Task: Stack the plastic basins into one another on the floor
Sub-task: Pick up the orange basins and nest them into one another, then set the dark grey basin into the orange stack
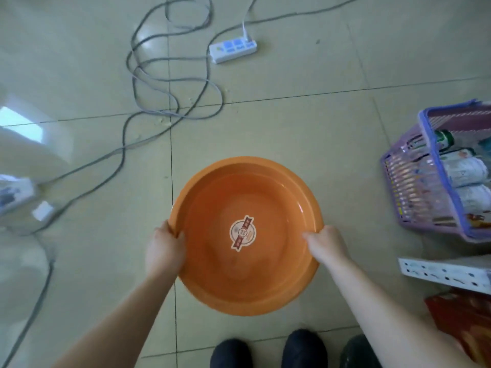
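A round orange plastic basin (212, 274) with a paper label at its middle is in front of me, over the tiled floor. My left hand (164, 248) grips its left rim, fingers curled over the edge. My right hand (326, 245) grips the right rim the same way. Whether the basin rests on the floor or is held just above it, I cannot tell. No other basin shows.
Grey cables (170, 83) loop across the floor to a white power strip (233, 51) at the back. A purple basket (425, 181) with bottles stands at the right, a white box (443, 273) and red package (462, 320) below it. My shoes (268, 350) are at the bottom.
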### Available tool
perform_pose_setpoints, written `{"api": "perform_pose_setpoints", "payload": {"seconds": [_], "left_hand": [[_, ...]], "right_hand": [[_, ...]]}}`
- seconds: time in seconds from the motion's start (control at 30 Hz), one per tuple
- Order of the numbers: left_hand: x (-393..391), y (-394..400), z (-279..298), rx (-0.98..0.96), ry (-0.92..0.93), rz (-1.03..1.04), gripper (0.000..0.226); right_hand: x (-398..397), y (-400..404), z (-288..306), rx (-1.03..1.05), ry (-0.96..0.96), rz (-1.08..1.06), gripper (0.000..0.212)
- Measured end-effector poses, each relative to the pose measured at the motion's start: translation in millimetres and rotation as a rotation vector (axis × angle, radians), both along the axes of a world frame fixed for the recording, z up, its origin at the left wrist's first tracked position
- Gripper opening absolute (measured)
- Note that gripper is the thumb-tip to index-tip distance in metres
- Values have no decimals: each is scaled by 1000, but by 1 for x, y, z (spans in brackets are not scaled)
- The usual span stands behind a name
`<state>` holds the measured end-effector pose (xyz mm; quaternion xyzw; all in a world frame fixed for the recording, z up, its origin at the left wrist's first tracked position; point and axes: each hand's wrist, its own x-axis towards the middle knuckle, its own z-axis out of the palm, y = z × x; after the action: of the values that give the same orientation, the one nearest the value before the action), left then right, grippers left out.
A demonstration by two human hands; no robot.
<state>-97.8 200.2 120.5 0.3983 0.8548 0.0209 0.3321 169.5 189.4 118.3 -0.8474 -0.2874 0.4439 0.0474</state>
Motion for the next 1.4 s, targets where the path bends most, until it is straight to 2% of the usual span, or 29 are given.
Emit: {"api": "perform_pose_setpoints", "payload": {"seconds": [0.13, 0.27, 0.4, 0.5, 0.63, 0.8, 0.93, 1.1, 1.27, 1.4], "left_hand": [[-10, -20, -65, -24, 6, -13, 46], [-9, -25, -116, -65, 9, 1, 35], [-10, -30, -142, -121, 30, -17, 34], [-8, -30, -135, -170, 70, -65, 40], [22, -32, -82, -110, 126, -212, 75], [107, -59, -9, -205, 31, -422, 98], [180, -94, 10, -285, -34, -620, 105], [256, -162, -15, -347, -103, -764, 108], [303, -245, -75, -453, -174, -836, 109], [312, -293, -133, -487, -183, -829, 100]], "right_hand": [[-12, -8, -63, -42, -51, 32, 42], [-10, -15, -119, -71, -74, 42, 48], [-11, -21, -145, -72, -79, 64, 40], [-9, -24, -137, -97, -23, 66, 51], [13, -59, -80, -93, 80, 5, 77], [70, -155, -5, -143, 80, -151, 77], [121, -228, 12, -159, 52, -279, 82], [173, -310, -8, -124, -90, -360, 84], [203, -397, -55, -102, -191, -452, 73], [210, -456, -111, -235, -149, -532, 95]]}}
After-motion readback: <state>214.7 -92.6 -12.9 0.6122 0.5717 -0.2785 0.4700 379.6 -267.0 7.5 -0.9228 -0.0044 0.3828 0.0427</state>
